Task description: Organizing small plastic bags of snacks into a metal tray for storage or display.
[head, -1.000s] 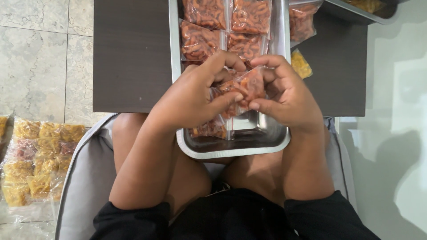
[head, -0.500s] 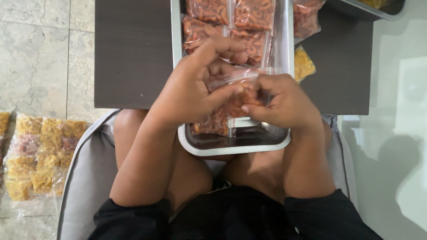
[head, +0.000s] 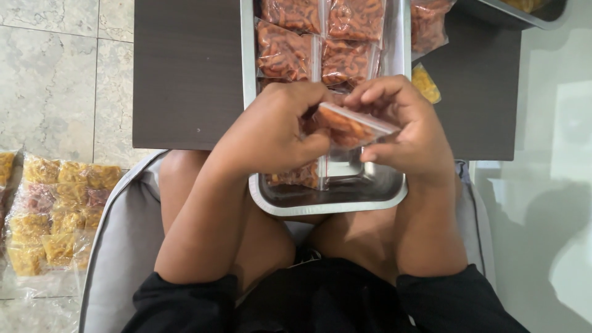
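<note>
A small clear packet (head: 348, 126) of orange-red snack was held between both hands above the near end of a steel tray (head: 333, 200). The left hand (head: 271, 132) was clenched on the packet's left end, its fingers (head: 308, 98) curled over the top edge and the thumb pressed beneath. The right hand (head: 410, 132) was closed on the packet's right end, with its fingers (head: 376, 92) bent over the upper rim and the thumb set along the lower side. The packet was tilted, its right end lower than its left, and was kept clear of the tray floor.

The tray was laid lengthwise on a dark bench (head: 185, 74), its near rim projecting over the person's lap. At 12 o'clock from the hands, filled red packets (head: 314, 46) were lined in rows inside the tray. One more red packet (head: 299, 176) was seen at 6 o'clock from the left hand, partly hidden under it. A yellow packet (head: 425, 83) was lying on the bench at 1 o'clock, just beside the tray wall. At 9 o'clock, well apart on the tiled floor, a bundle of yellow snack packets (head: 52, 209) was lying in clear wrap.
</note>
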